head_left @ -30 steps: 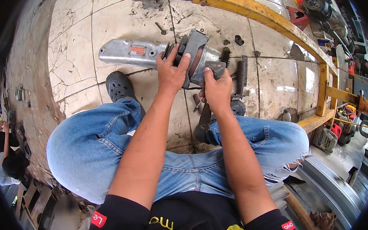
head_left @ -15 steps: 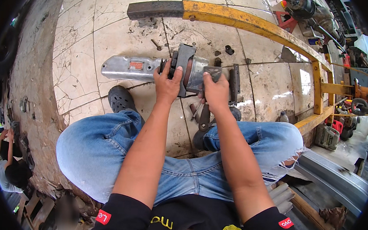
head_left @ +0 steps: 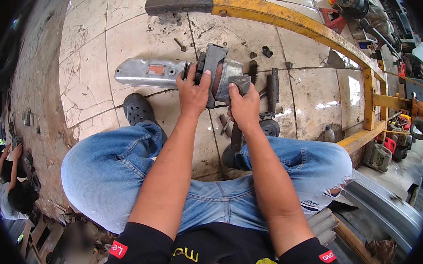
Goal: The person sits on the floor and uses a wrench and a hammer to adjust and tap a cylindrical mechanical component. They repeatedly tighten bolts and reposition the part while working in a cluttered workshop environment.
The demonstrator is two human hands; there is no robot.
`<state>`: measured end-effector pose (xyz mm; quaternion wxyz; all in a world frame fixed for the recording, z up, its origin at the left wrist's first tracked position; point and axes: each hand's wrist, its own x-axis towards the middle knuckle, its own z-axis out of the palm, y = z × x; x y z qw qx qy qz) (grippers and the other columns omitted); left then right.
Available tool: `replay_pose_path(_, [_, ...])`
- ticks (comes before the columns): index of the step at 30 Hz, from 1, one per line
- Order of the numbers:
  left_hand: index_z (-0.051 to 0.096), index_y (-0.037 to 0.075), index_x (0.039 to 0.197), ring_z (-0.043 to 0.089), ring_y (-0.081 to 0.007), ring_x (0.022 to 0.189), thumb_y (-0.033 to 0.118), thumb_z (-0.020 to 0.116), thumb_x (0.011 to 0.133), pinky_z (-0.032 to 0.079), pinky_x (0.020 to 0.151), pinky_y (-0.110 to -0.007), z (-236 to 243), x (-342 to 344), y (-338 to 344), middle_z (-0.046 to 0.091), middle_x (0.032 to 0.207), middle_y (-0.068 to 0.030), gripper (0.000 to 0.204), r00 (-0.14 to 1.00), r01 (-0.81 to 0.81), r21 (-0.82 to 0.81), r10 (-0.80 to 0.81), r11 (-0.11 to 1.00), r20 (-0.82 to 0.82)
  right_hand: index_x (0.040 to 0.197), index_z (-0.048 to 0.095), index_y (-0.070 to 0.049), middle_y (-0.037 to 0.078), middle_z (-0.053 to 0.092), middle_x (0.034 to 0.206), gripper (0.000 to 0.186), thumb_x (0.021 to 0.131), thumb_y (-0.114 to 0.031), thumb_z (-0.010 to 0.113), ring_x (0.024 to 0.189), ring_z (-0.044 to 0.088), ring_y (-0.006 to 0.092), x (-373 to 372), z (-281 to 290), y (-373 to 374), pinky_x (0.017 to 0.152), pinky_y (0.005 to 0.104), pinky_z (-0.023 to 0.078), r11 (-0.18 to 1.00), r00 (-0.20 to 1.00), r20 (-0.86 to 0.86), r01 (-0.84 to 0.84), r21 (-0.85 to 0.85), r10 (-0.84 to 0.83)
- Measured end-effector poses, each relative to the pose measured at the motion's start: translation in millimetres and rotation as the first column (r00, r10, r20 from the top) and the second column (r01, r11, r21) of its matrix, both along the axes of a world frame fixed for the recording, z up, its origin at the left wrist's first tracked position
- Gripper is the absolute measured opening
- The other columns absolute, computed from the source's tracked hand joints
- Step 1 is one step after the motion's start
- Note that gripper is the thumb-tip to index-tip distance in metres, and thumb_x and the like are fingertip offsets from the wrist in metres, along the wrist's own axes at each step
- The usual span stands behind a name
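Observation:
My left hand (head_left: 193,92) is wrapped round a dark grey metal part (head_left: 215,55) with black ribs and a reddish-brown strip. This part sits against a silver metal housing (head_left: 234,68); exactly how they join is hidden. In my right hand (head_left: 244,105) is what looks like a scraper, its square dark grey blade (head_left: 239,82) over the housing's right side and its dark handle running down past my wrist. To the left lies a long silver cover (head_left: 140,73) with a red label, its right end behind my left fingers.
A dark bristled brush (head_left: 253,71) and a dark metal bar (head_left: 273,91) lie to the right. Beyond are a bolt (head_left: 180,45) and a small black piece (head_left: 267,51). A yellow steel frame (head_left: 286,19) arches across the far side. A plastic bottle (head_left: 329,134) stands by my right knee.
My right hand has shifted slightly left and toward me with the scraper, uncovering the bristled brush. My left hand keeps its hold. The view has moved slightly.

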<state>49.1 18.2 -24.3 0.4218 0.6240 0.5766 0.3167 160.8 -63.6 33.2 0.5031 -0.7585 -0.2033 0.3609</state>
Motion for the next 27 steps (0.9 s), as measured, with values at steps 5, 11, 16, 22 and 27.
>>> replay_pose_path(5, [0.056, 0.014, 0.137, 0.048, -0.0444, 0.123, 0.052, 0.063, 0.090, 0.039, 0.107, -0.043, -1.0, -2.8, -3.5, 0.036, 0.139, -0.0317, 0.061, 1.000, -0.011, 0.011, 0.011, 1.000, 0.007, 0.100, 0.058, 0.001, 0.006, 0.060, 0.062, 0.019, 0.093, -0.016, 0.064, 0.039, 0.053, 0.0150, -7.9, 16.0, 2.5, 0.037, 0.0320, 0.041, 0.999, 0.995, -0.092, 0.039, -0.038, -0.042])
replay_pose_path(11, [0.056, 0.016, 0.137, 0.050, -0.0440, 0.122, 0.051, 0.065, 0.088, 0.041, 0.105, -0.043, -3.8, -1.5, -2.5, 0.037, 0.138, -0.0314, 0.061, 1.000, -0.011, 0.023, 0.012, 1.000, -0.017, 0.101, 0.057, 0.002, 0.007, 0.059, 0.061, 0.020, 0.093, -0.016, 0.063, 0.038, 0.052, 0.0148, -6.6, 23.8, 5.7, 0.036, 0.0318, 0.040, 0.997, 0.990, -0.133, 0.041, -0.062, -0.049])
replay_pose_path(16, [0.056, 0.017, 0.138, 0.049, -0.0444, 0.122, 0.051, 0.065, 0.088, 0.041, 0.106, -0.044, -6.7, -1.5, -0.7, 0.037, 0.138, -0.0313, 0.061, 0.999, -0.027, 0.000, 0.027, 1.000, -0.023, 0.099, 0.057, 0.001, 0.007, 0.060, 0.061, 0.018, 0.094, -0.015, 0.062, 0.038, 0.052, 0.0141, -8.0, 21.0, 8.4, 0.035, 0.0309, 0.040, 1.000, 0.986, -0.166, -0.005, -0.012, 0.003])
replay_pose_path(22, [0.055, 0.016, 0.138, 0.048, -0.0454, 0.124, 0.052, 0.063, 0.089, 0.041, 0.106, -0.044, -4.3, -0.2, -1.1, 0.036, 0.139, -0.0319, 0.061, 0.999, -0.003, 0.007, 0.004, 1.000, -0.032, 0.099, 0.055, -0.004, 0.004, 0.056, 0.063, 0.016, 0.096, -0.018, 0.061, 0.037, 0.049, 0.0118, -5.3, 19.8, 6.6, 0.031, 0.0277, 0.034, 0.994, 0.984, -0.144, 0.097, -0.056, -0.104])
replay_pose_path(27, [0.055, 0.017, 0.138, 0.047, -0.0462, 0.124, 0.053, 0.063, 0.089, 0.040, 0.106, -0.045, -6.2, -0.4, -3.3, 0.036, 0.139, -0.0331, 0.062, 1.000, -0.008, 0.054, 0.009, 0.998, -0.021, 0.098, 0.054, -0.005, 0.004, 0.056, 0.063, 0.015, 0.097, -0.019, 0.060, 0.036, 0.048, 0.0114, -10.9, 20.1, 5.8, 0.030, 0.0278, 0.033, 0.994, 0.981, -0.163, 0.103, -0.036, -0.107])
